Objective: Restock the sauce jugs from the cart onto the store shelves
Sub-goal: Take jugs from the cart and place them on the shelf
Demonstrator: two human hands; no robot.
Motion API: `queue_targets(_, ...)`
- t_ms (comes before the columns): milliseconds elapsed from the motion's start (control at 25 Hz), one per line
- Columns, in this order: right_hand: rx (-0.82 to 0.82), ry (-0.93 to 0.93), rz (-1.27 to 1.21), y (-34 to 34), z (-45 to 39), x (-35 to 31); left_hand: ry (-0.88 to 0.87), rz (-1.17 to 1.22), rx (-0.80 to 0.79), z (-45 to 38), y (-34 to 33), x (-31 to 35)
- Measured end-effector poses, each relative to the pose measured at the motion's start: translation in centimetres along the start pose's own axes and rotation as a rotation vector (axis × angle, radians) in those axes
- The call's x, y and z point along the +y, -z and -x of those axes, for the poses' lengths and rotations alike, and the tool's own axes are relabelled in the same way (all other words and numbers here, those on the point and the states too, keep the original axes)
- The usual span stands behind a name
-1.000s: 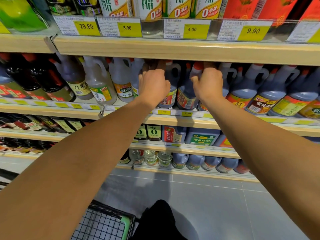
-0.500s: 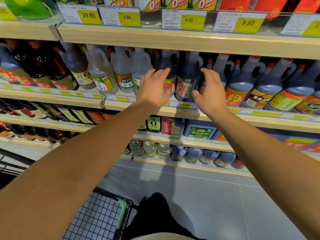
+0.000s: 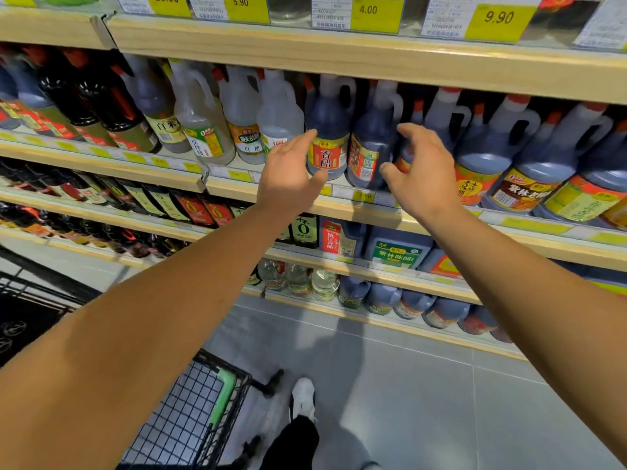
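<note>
We judge this round of restocking nearly finished: two dark sauce jugs [image 3: 327, 137] stand side by side on the shelf [image 3: 356, 208] at the frame's centre, upright in the row. Our left hand [image 3: 288, 174] hangs just in front of the red-labelled jug, fingers spread and holding nothing; whether a fingertip grazes the label we cannot tell. Our right hand [image 3: 419, 171] is loose too, fingers lightly curved around empty air beside the second jug. The cart [image 3: 190, 418] sits at the lower left, and we see no jugs in the visible part, so what remains is unclear. Pale vinegar jugs [image 3: 203, 130] crowd the left, more dark ones the right, leaving little room.
</note>
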State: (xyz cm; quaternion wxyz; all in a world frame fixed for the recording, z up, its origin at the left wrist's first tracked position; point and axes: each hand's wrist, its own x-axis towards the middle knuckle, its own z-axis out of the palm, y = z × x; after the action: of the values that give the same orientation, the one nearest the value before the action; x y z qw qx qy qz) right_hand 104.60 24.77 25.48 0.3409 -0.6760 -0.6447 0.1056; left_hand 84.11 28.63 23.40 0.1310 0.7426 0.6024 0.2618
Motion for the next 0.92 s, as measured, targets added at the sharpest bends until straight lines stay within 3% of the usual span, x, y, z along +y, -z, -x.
queue_targets(240, 0.085, 0.041, -0.070, -1.5, -0.4, 0.1, -0.040, 0.008, 0.096, 0.0, -1.3, -0.6)
queue_targets(600, 0.221, -0.092, 0.202, -2.1, -3.4, -2.4, -0.177, -0.245, 0.250, -4.5, 0.4, -0.2)
queue_targets(920, 0.256, -0.177, 0.389, -3.5, -7.1, -1.8, -0.059, -0.330, 0.121, -7.9, 0.4, 1.9)
